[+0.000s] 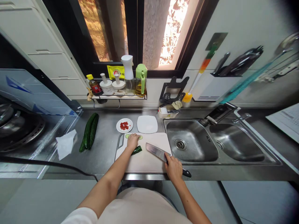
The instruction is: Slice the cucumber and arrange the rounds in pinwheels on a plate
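A white cutting board (149, 163) lies at the counter's front edge. At its upper left my left hand (132, 141) bends its fingers closed over pale green cucumber slices (127, 136); its fingertips are partly hidden. Just below that hand rests a cut piece of dark green cucumber (136, 150), with my forearm over part of it. My right hand (174, 167) grips the black handle of a kitchen knife (156, 151). The broad blade lies low over the board's right half, tip toward the upper left, apart from the cucumber.
Behind the board sit a plate of chopped red pieces (119, 128) and a white square plate (147, 124). Whole cucumbers (89, 132) and a white paper towel (66, 144) lie left. On the right is a double sink (216, 159). A bottle rack (119, 97) hangs behind.
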Tool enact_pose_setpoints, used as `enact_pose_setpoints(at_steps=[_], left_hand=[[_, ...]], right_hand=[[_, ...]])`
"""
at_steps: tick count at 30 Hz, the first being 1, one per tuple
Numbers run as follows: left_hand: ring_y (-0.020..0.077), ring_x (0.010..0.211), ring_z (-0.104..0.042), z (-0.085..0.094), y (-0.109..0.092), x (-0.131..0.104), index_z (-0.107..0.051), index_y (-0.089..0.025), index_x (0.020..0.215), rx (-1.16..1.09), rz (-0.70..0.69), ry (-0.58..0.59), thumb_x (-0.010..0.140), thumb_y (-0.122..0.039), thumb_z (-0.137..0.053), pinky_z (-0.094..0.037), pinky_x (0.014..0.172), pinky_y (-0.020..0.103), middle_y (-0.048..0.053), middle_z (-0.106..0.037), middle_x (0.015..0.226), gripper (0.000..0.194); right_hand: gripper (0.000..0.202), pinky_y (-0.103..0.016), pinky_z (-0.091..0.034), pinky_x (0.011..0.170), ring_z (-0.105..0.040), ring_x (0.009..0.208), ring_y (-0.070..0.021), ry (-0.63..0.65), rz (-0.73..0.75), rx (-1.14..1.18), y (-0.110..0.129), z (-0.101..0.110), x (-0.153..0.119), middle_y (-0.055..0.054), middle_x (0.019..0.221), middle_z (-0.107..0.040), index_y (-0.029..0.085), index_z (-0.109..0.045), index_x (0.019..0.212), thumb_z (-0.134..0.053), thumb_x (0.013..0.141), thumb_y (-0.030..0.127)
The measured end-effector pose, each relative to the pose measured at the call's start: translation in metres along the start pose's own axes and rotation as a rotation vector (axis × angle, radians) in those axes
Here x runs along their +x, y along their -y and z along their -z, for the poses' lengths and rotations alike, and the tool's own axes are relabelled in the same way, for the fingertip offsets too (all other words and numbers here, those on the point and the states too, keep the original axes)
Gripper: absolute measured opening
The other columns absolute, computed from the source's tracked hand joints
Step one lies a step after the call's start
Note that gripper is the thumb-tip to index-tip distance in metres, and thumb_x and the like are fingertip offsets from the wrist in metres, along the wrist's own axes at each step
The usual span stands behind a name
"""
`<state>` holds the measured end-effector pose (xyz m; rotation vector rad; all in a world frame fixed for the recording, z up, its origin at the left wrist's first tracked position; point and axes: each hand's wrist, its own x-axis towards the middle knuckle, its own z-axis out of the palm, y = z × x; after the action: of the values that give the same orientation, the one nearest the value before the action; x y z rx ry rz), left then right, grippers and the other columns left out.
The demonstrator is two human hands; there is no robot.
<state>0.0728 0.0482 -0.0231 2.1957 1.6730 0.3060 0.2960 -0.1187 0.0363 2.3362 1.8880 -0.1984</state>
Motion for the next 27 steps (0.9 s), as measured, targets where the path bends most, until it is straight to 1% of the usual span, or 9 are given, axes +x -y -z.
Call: enact_pose_setpoints(at_steps=[3,5,9,12,15,18,21,24,27], left_hand=[[0.0221,0.102,-0.052,0.001,-0.002,-0.001,-0.068,-0.026,0.103,-0.008,0.007,-0.001,0.088,-0.019,-0.047,-0.036,0.091,0.034,0.007,-0.063,0.099,0.027],[0.0221,0.103,-0.052,0.003,-0.002,-0.001,-0.069,-0.025,0.103,-0.046,0.039,-0.018,0.087,-0.020,-0.049,-0.036,0.091,0.034,0.007,-0.064,0.100,0.026],[0.0213,0.102,-0.054,0.006,0.001,-0.007,-0.068,-0.024,0.102,-0.188,0.181,-0.145,0.086,-0.021,-0.051,-0.039,0.090,0.033,0.006,-0.066,0.102,0.024],[0.0195,0.096,-0.057,0.007,0.008,-0.020,-0.068,-0.022,0.103,-0.283,0.250,-0.239,0.086,-0.022,-0.051,-0.043,0.087,0.031,0.005,-0.067,0.102,0.024],[0.0185,0.089,-0.059,0.005,0.015,-0.038,-0.067,-0.020,0.101,-0.329,0.270,-0.283,0.086,-0.024,-0.050,-0.045,0.083,0.030,0.005,-0.068,0.099,0.023],[0.0187,0.089,-0.059,0.002,0.017,-0.058,-0.067,-0.021,0.101,-0.327,0.235,-0.293,0.087,-0.026,-0.050,-0.045,0.084,0.031,0.005,-0.067,0.098,0.023],[0.0193,0.096,-0.058,0.001,0.013,-0.072,-0.067,-0.022,0.101,-0.311,0.155,-0.283,0.088,-0.027,-0.049,-0.045,0.088,0.032,0.005,-0.066,0.100,0.023],[0.0194,0.099,-0.057,0.001,0.007,-0.079,-0.067,-0.022,0.102,-0.297,0.076,-0.273,0.089,-0.028,-0.048,-0.044,0.090,0.033,0.005,-0.066,0.101,0.023],[0.0192,0.098,-0.057,0.001,0.004,-0.081,-0.066,-0.022,0.103,-0.297,0.012,-0.276,0.090,-0.028,-0.047,-0.045,0.090,0.033,0.006,-0.065,0.100,0.024]], right_hand=[[0.049,-0.029,-0.034,0.079,-0.056,0.096,-0.0194,-0.002,-0.007,0.023,0.000,-0.002,0.000,-0.006,0.102,-0.064,0.025,-0.049,0.132,-0.053,0.083,0.021],[0.049,-0.028,-0.035,0.079,-0.057,0.096,-0.0190,-0.003,-0.016,0.051,0.000,-0.004,0.001,-0.006,0.101,-0.065,0.026,-0.049,0.132,-0.053,0.083,0.021],[0.044,-0.026,-0.038,0.076,-0.059,0.093,-0.0171,0.001,-0.042,0.166,0.002,-0.007,0.006,-0.004,0.103,-0.066,0.027,-0.051,0.130,-0.049,0.085,0.025],[0.039,-0.025,-0.040,0.074,-0.061,0.093,-0.0164,-0.003,-0.059,0.276,0.004,-0.007,0.009,-0.004,0.109,-0.067,0.028,-0.054,0.127,-0.045,0.089,0.031],[0.039,-0.024,-0.041,0.073,-0.062,0.093,-0.0172,0.003,-0.077,0.376,0.009,-0.005,0.011,-0.004,0.111,-0.067,0.027,-0.057,0.125,-0.044,0.088,0.032],[0.039,-0.024,-0.041,0.072,-0.063,0.091,-0.0177,0.019,-0.094,0.471,0.016,-0.002,0.013,-0.004,0.103,-0.069,0.025,-0.059,0.122,-0.041,0.089,0.033],[0.039,-0.024,-0.040,0.071,-0.063,0.086,-0.0173,0.053,-0.096,0.551,0.026,0.001,0.016,-0.003,0.096,-0.070,0.025,-0.061,0.119,-0.038,0.090,0.035],[0.037,-0.023,-0.039,0.069,-0.063,0.085,-0.0168,0.063,-0.073,0.593,0.036,0.001,0.019,-0.003,0.096,-0.071,0.024,-0.063,0.113,-0.037,0.090,0.034],[0.032,-0.022,-0.036,0.064,-0.062,0.081,-0.0163,0.050,-0.053,0.606,0.045,0.000,0.022,-0.003,0.092,-0.070,0.022,-0.065,0.101,-0.038,0.089,0.035]])
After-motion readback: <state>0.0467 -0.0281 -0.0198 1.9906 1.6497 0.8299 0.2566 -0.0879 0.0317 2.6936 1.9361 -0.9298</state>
